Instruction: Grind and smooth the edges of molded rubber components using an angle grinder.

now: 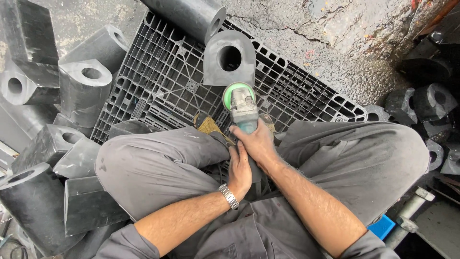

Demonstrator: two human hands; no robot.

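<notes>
Kickback risk: we grip angle grinder (243,108) with right hand (258,141) closed on its body, left hand (239,169) apparently wrapped behind; disc meets holed rubber block (229,60) at 12 o'clock, unclamped on pallet (163,81).

I hold an angle grinder (243,111) with a grey metal head and a green guard, its disc end pointing away from me. It meets the lower edge of a dark rubber block (229,58) with a round hole, standing upright on the black plastic pallet (163,81) near its middle.
</notes>
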